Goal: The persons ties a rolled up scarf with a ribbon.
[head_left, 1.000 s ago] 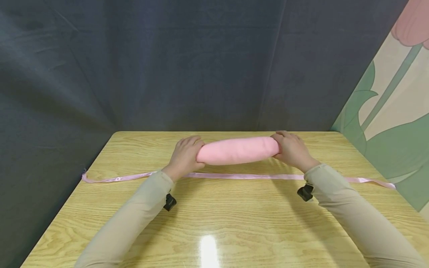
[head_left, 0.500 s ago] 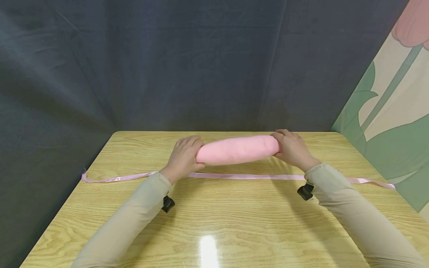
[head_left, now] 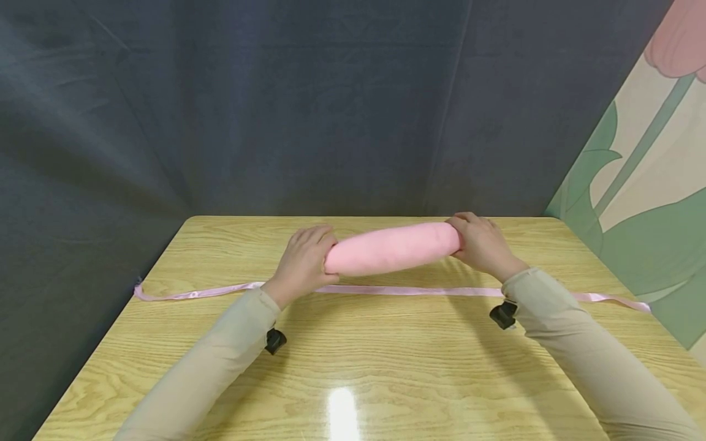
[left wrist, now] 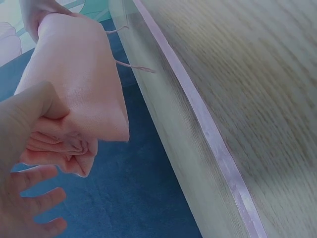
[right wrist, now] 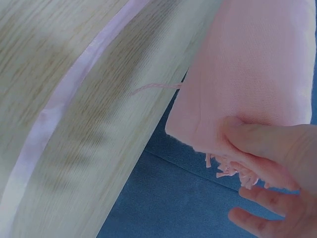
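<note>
A rolled-up pink scarf (head_left: 391, 248) is held up over the table by both hands. It slopes a little, its right end farther from me than its left. My left hand (head_left: 302, 260) grips the left end, thumb on the near side (left wrist: 42, 101), with folded layers showing at that end in the left wrist view. My right hand (head_left: 482, 245) holds the right end, and the right wrist view shows fringe (right wrist: 240, 171) hanging beneath the thumb. Thin twisted strands stick out from the roll. A lilac satin ribbon (head_left: 397, 290) lies across the table below, partly hidden by my left wrist and right forearm.
The wood-grain table (head_left: 358, 349) ends at a dark blue curtain (head_left: 331, 110) behind and on the left. A wall painted with flowers (head_left: 651, 202) borders it on the right. The ribbon runs nearly from one side edge to the other.
My left hand has shifted slightly down and toward me with the scarf's left end, so the roll slopes a bit more. The right hand has barely moved; the ribbon lies as before.
</note>
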### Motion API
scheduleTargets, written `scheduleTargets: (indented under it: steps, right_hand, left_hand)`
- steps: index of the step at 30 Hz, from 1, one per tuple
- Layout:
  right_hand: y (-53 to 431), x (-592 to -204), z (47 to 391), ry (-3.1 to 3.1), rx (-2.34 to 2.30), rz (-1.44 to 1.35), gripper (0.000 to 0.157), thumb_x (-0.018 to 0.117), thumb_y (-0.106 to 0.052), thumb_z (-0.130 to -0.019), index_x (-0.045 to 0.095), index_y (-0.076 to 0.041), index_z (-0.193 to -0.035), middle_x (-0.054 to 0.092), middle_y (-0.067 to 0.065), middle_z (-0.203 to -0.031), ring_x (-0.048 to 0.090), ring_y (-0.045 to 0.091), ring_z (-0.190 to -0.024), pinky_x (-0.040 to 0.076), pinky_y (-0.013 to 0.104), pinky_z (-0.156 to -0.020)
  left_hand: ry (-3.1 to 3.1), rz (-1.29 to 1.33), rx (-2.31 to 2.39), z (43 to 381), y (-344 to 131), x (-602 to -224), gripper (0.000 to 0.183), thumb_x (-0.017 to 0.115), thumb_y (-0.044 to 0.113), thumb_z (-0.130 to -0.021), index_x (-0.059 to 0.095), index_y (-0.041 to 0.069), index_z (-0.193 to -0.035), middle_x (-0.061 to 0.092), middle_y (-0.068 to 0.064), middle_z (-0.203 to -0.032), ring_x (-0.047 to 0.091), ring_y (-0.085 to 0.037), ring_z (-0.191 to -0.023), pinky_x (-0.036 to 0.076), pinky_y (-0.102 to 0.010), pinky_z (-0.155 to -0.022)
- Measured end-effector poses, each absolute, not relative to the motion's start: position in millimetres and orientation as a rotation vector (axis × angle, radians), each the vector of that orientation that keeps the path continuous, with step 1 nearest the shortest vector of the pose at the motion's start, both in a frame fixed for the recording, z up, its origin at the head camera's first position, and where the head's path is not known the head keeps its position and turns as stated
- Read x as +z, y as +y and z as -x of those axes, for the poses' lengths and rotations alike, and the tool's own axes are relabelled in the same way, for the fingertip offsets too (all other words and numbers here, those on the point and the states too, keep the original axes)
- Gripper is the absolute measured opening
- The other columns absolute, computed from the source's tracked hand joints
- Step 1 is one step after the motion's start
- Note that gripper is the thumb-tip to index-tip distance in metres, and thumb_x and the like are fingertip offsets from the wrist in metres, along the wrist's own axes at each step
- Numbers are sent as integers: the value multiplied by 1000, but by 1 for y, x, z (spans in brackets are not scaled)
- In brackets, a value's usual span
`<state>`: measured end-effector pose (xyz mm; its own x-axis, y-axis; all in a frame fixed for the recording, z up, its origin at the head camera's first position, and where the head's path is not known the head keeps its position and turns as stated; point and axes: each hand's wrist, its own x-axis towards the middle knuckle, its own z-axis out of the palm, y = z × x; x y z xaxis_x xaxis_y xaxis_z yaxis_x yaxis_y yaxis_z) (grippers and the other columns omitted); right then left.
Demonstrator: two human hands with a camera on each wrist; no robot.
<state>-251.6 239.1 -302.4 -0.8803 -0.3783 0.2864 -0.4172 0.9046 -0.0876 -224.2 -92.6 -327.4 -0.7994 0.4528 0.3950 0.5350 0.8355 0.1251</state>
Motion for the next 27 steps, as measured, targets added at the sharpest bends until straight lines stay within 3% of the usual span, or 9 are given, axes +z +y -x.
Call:
scheduleTargets:
  steps: [27]
  right_hand:
    - [234, -304, 255, -2794, 215, -598, 46, 77, -9, -72, 59, -4, -115, 56, 27, -118, 52, 47, -110, 35, 67, -93]
  left_hand:
    - [-2612, 820, -340, 208, -94, -330, 55, 85, 31, -62, 59, 9, -105, 52, -14, -135, 48, -32, -126, 34, -52, -107]
